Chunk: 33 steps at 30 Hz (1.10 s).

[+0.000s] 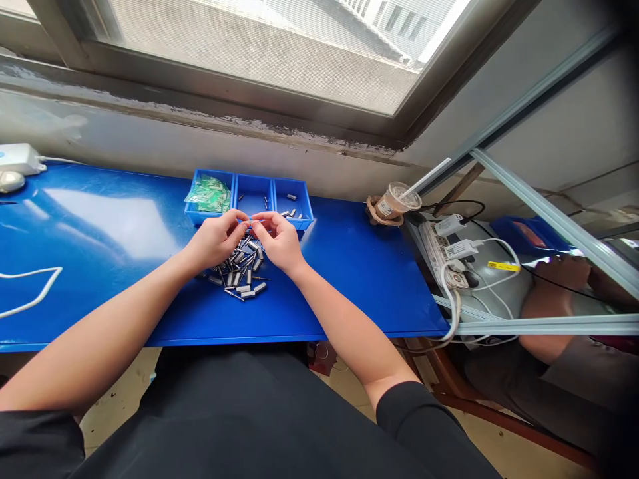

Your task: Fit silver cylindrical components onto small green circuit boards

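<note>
My left hand (pixel 215 237) and my right hand (pixel 277 241) meet fingertip to fingertip over the blue table. Both are closed in a pinch around something small and thin between them, too small to name. Right below them lies a loose pile of small metal cylinders and thin pins (pixel 244 269). Just behind my hands stands a blue three-part bin (pixel 254 181). Its left compartment holds a clear bag of green pieces (pixel 210 194). A few pins lie in the middle compartment, and several metal cylinders (pixel 291 197) are in the right one.
A drink cup with a straw (pixel 392 199) stands in a cardboard holder (pixel 375 214) at the table's back right. Beyond the right edge are a power strip (pixel 442 256), cables and a metal frame (pixel 544 326). A white cable (pixel 42 293) lies at left. Another person's arm (pixel 549 303) shows at right.
</note>
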### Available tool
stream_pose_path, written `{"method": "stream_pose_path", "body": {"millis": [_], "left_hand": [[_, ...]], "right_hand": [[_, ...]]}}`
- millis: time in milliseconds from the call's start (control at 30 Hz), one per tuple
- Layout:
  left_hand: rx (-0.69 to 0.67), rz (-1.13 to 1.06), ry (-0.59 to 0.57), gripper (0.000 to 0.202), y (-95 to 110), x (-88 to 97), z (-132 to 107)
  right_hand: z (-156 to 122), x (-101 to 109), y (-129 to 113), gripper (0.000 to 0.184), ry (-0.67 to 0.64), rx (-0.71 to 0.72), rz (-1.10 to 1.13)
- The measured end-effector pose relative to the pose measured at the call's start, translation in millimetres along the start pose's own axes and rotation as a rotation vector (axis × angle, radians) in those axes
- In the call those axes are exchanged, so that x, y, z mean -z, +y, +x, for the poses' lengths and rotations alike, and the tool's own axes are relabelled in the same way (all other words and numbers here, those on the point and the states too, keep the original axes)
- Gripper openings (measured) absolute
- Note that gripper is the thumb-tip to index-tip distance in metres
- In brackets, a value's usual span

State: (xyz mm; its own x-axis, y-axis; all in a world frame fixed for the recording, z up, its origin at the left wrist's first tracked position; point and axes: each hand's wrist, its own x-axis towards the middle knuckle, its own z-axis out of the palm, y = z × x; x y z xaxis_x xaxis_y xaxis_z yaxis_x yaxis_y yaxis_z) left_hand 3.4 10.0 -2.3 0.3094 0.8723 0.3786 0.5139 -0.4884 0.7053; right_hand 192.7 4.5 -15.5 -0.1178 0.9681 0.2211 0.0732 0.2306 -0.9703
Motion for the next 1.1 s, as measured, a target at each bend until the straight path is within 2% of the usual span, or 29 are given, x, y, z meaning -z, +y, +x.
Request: {"method": "stream_pose_path", "body": {"millis": [200,500,1100], "left_hand": [[0.015,0.009,-0.016,0.04,0.6,1.6,-0.1],[-0.023,0.0,0.002,0.029,2.7,1.5,-1.0],[-0.011,0.029,-0.035,0.031,3.1,3.2,-1.3]], "right_hand": [[-0.5,-0.2,0.6,0.034,0.001,-0.006,0.002],[-0.5,-0.3,0.4,0.035,-0.003,-0.007,0.014],[-2.0,0.4,-0.3,0.035,-0.022,-0.009,-0.045]]}}
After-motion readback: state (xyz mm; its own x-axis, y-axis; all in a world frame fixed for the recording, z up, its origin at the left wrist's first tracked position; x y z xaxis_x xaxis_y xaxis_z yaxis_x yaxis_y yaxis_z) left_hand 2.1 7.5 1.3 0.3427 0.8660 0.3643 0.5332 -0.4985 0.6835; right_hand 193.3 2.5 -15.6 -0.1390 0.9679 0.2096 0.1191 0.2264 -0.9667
